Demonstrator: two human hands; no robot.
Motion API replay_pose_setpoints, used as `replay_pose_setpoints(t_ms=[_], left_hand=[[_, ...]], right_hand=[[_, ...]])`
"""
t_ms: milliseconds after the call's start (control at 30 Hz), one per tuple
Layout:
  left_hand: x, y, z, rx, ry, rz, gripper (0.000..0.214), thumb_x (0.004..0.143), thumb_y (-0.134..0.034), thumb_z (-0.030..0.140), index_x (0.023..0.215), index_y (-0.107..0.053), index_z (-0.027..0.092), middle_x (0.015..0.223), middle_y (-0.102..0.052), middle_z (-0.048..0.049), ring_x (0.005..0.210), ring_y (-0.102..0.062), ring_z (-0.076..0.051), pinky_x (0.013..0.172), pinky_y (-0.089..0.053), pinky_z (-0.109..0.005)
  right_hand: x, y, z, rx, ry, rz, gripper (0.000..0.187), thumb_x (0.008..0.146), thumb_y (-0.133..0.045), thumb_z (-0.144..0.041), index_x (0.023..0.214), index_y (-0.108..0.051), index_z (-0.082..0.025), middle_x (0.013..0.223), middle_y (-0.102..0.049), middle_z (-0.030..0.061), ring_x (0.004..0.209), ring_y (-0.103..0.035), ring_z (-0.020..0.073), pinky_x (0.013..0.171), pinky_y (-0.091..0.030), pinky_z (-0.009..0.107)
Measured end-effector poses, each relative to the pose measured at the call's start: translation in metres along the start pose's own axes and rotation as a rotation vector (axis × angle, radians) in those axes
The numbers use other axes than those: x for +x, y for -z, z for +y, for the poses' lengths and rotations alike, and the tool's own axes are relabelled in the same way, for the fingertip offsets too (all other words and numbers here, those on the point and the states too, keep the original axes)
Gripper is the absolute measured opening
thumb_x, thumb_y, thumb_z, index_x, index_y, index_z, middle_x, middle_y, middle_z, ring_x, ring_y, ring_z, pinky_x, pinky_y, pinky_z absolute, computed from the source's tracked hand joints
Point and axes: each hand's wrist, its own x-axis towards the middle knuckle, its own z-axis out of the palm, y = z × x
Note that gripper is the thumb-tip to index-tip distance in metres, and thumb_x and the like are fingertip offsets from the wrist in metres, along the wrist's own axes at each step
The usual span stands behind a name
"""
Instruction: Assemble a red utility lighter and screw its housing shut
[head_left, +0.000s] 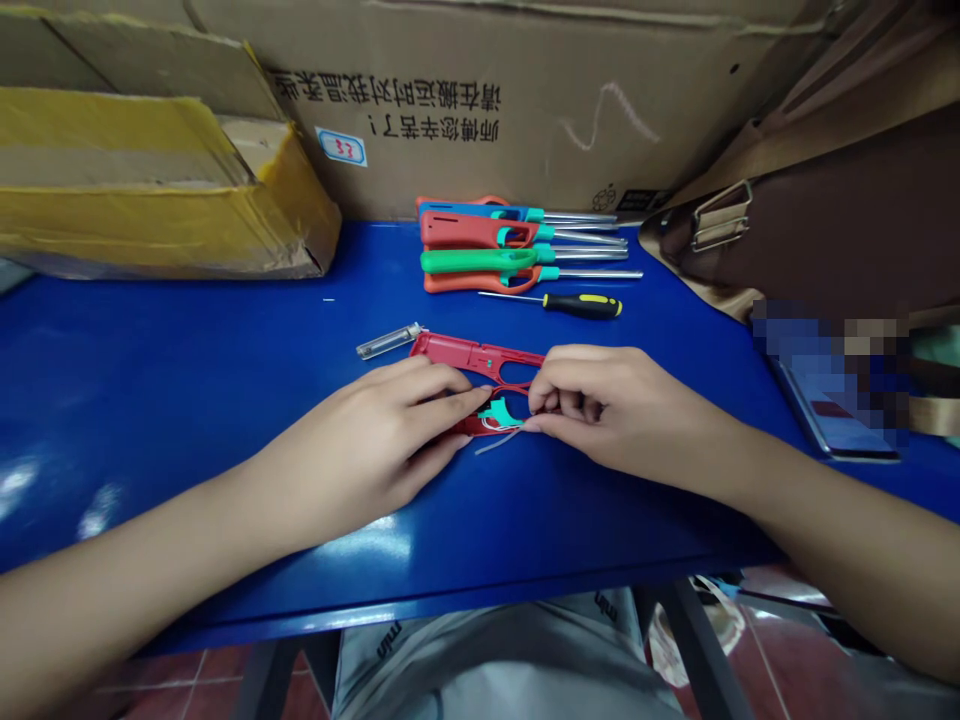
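My left hand (390, 430) lies flat and loose on the red lighter shell (472, 358), pressing it down so it won't slide on the blue table (187, 380). I think I should keep it still and go slow. Just beside it, my right hand (600, 405) is curled up, fingertips pinching thin wires (496, 440) by the little teal trigger (496, 412). A bit past my hands lie a metal tube (388, 342) and a screwdriver (581, 305). Farther off, finished lighters (487, 245) sit in a pile.
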Motion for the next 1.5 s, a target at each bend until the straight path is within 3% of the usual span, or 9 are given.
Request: replay_pose_setpoints(t_ms=[100,233,367,467,567,733,900,1067,1500], left_hand=[[0.002,0.001,-0.001,-0.029,0.009,-0.004,0.030,0.104,-0.055,0.022,0.129,-0.070,0.015,0.123,-0.072,-0.0121,0.111,-0.068,-0.027,0.098,-0.057,-0.043],[0.004,0.010,-0.004,-0.078,0.027,0.036,0.034,0.103,-0.056,0.024,0.134,-0.069,0.016,0.128,-0.072,-0.0101,0.116,-0.067,-0.024,0.105,-0.053,-0.039],[0.005,0.022,-0.017,0.056,0.187,0.166,0.034,0.103,-0.054,0.029,0.127,-0.072,0.014,0.119,-0.073,-0.0115,0.107,-0.067,-0.026,0.096,-0.055,-0.042],[0.004,0.026,-0.032,0.197,0.327,0.142,0.041,0.101,-0.056,0.038,0.129,-0.070,0.012,0.120,-0.072,-0.0150,0.108,-0.066,-0.032,0.097,-0.054,-0.049],[0.002,0.024,-0.044,0.192,0.409,0.094,0.042,0.099,-0.058,0.043,0.124,-0.071,0.013,0.119,-0.071,-0.0152,0.108,-0.066,-0.032,0.096,-0.055,-0.048],[0.002,0.020,-0.054,0.076,0.475,0.063,0.038,0.099,-0.052,0.044,0.113,-0.072,0.015,0.104,-0.070,-0.0115,0.088,-0.067,-0.024,0.080,-0.054,-0.038],[0.003,0.019,-0.055,0.039,0.510,0.075,0.034,0.096,-0.055,0.044,0.110,-0.071,0.018,0.098,-0.071,-0.0093,0.083,-0.067,-0.023,0.076,-0.053,-0.036],[0.003,0.018,-0.056,0.015,0.530,0.086,0.034,0.093,-0.055,0.047,0.105,-0.069,0.018,0.095,-0.073,-0.0100,0.084,-0.068,-0.025,0.079,-0.055,-0.039],[0.006,0.017,-0.056,-0.187,0.667,0.124,0.038,0.089,-0.059,0.050,0.109,-0.063,0.018,0.095,-0.074,-0.0096,0.080,-0.067,-0.024,0.072,-0.053,-0.037]], right_hand=[[-0.001,0.002,0.000,-0.022,0.047,-0.050,0.001,0.096,-0.069,-0.020,0.097,-0.068,-0.020,0.093,-0.065,0.0004,0.074,-0.058,0.0113,0.066,-0.044,0.025],[-0.004,0.002,-0.001,-0.208,0.174,-0.190,0.020,0.101,-0.061,-0.025,0.120,-0.066,-0.025,0.121,-0.065,0.0051,0.093,-0.065,0.0176,0.072,-0.046,0.030],[-0.004,-0.002,0.001,-0.347,0.241,-0.202,0.017,0.105,-0.053,-0.024,0.114,-0.068,-0.024,0.119,-0.064,0.0056,0.092,-0.065,0.0187,0.067,-0.043,0.031],[-0.003,-0.004,0.000,-0.315,0.225,-0.178,0.018,0.107,-0.051,-0.027,0.104,-0.067,-0.021,0.114,-0.065,0.0057,0.092,-0.065,0.0183,0.070,-0.043,0.031],[-0.001,-0.003,-0.002,-0.187,0.167,-0.134,0.014,0.105,-0.053,-0.025,0.100,-0.066,-0.021,0.107,-0.066,0.0042,0.089,-0.063,0.0158,0.071,-0.043,0.029],[0.002,-0.002,-0.001,0.070,-0.020,0.012,0.006,0.095,-0.063,-0.020,0.091,-0.067,-0.020,0.076,-0.060,-0.0030,0.058,-0.047,0.0083,0.056,-0.037,0.024],[0.004,0.000,-0.001,0.255,-0.253,-0.003,0.010,0.091,-0.066,-0.028,0.091,-0.069,-0.019,0.058,-0.049,-0.0075,0.048,-0.040,0.0080,0.045,-0.030,0.023],[0.004,0.004,-0.003,0.370,-0.318,-0.024,0.013,0.091,-0.066,-0.031,0.089,-0.066,-0.018,0.057,-0.049,-0.0071,0.050,-0.043,0.0088,0.045,-0.032,0.022],[-0.002,-0.001,0.001,0.026,-0.007,0.000,0.009,0.088,-0.064,-0.012,0.090,-0.067,-0.021,0.081,-0.064,-0.0026,0.061,-0.050,0.0085,0.058,-0.038,0.023]])
